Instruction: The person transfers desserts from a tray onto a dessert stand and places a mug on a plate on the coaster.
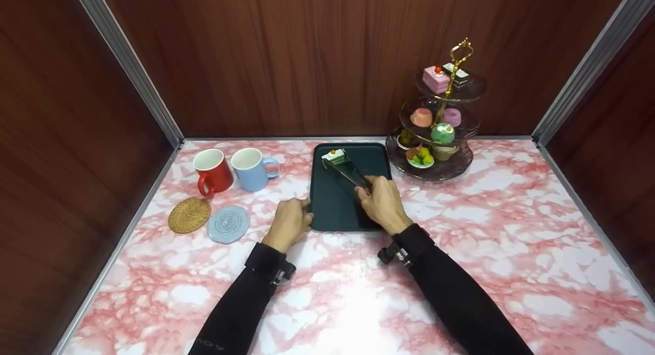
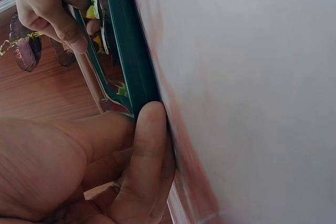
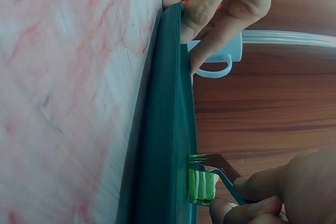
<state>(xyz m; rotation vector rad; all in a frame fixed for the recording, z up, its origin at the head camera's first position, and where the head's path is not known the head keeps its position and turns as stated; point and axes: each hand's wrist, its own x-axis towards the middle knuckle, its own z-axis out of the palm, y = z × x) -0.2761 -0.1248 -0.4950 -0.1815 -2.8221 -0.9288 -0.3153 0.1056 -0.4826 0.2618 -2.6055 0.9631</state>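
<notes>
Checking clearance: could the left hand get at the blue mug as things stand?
Probably yes. The left hand grips the dark tray's edge; bare table lies between it and the blue mug.

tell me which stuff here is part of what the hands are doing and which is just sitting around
In use:
right hand gripping tongs
cake slice held in the tongs
dark tray
left hand holding the tray's edge

Lying about:
red mug
blue mug
woven coaster
grey coaster
tiered dessert stand
</notes>
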